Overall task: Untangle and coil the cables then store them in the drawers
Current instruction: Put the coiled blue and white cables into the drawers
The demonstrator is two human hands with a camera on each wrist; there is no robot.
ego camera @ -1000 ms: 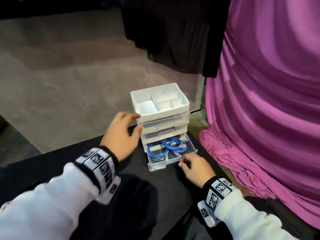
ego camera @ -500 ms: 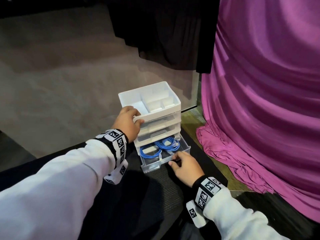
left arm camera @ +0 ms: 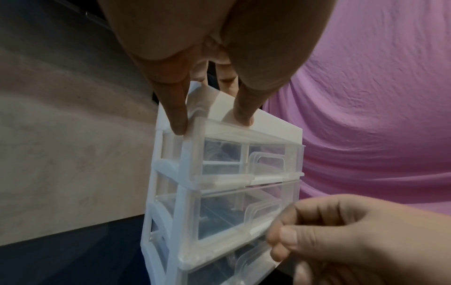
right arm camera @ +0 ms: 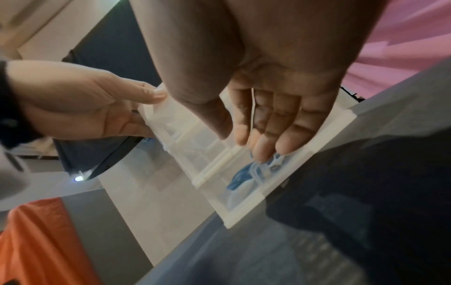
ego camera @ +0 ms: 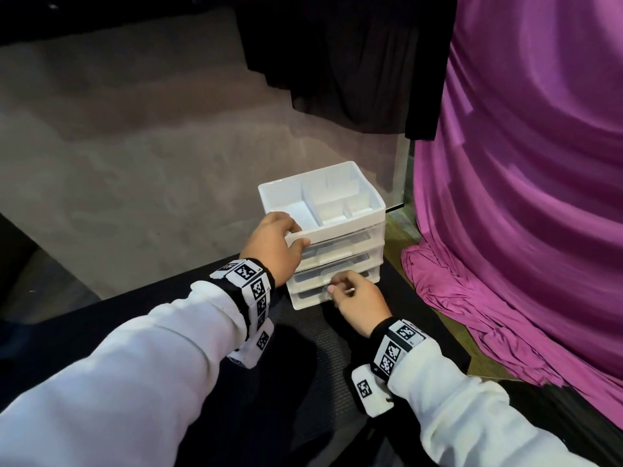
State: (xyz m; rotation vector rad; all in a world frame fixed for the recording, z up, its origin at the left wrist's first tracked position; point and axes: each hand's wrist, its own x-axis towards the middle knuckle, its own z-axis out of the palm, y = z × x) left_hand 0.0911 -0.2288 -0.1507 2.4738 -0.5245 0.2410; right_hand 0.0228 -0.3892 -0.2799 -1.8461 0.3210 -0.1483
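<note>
Right hand [ego camera: 357,306], nearest, fingers straight, pressing the bottom drawer [ego camera: 308,296] front; drawer looks flush in the head view. Blue cable [right arm camera: 240,178] sits coiled inside it, seen through the clear front (right wrist view only). Left hand [ego camera: 274,246] grips the top corner of the drawer unit [ego camera: 367,237], thumb on the front edge. Risk: a loop riding up could catch under the frame and jam the drawer; the light unit could slide back on the desk [ego camera: 303,358] if that grip loosens.

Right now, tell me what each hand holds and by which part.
The left hand grips the drawer unit by its top front-left corner. The right hand holds nothing; its straight fingers press the bottom drawer's front.
</note>
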